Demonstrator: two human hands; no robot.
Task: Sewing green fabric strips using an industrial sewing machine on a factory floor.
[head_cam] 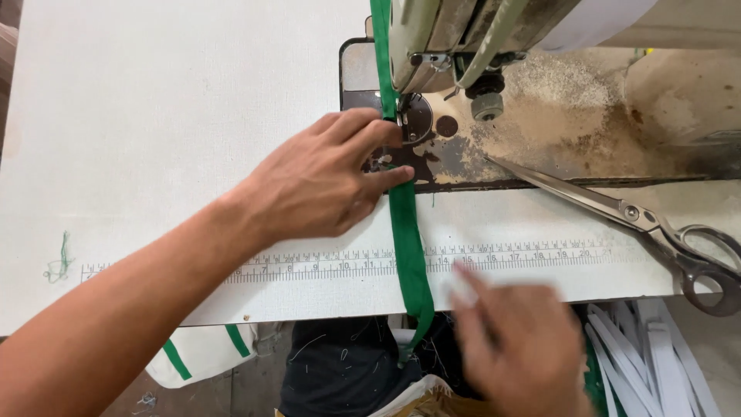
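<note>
Touching left hand (320, 185) fingers (386, 179), green strap (407, 239)

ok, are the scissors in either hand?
No. The scissors lie on the table, apart from both hands; the left hand presses the green strip and the right hand is blurred.

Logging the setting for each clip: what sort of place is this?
Most likely a sewing workshop. An industrial sewing machine sits in a white worktable; the left hand guides a green fabric strip toward its needle, and large metal scissors lie beside a measuring scale along the table edge.
</note>
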